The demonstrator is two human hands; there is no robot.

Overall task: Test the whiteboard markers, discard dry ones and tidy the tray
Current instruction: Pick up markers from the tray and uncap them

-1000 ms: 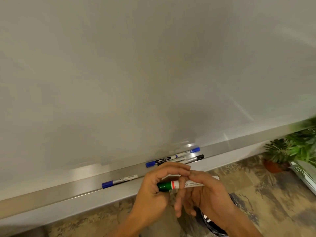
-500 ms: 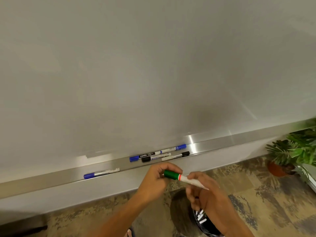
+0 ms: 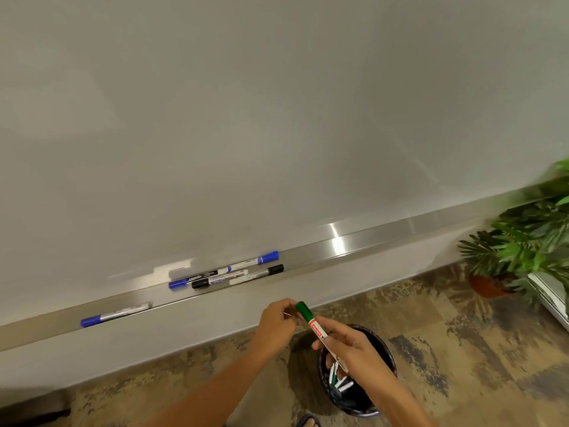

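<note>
**Whiteboard wall, marker in hand above the bin**

Whiteboard (image 3: pixel 277 118) is filling the wall ahead, over patterned flooring. Right hand (image 3: pixel 348 343) is pinching the white barrel of the green-capped marker (image 3: pixel 315 326) between thumb and fingers, holding it tilted, cap end up and to the left. Left hand (image 3: pixel 277 322) is sitting just beside the cap, its fingers curled close to it; whether they are touching the cap is unclear. Directly below the right hand, a black bin (image 3: pixel 386 362) is standing on the floor, holding several markers. Further out, the metal tray (image 3: pixel 385 238) is carrying a cluster of blue and black markers (image 3: pixel 226 272) and one blue marker (image 3: pixel 114 314) apart to the left. A potted plant (image 3: pixel 505 257) is standing at the right.
</note>
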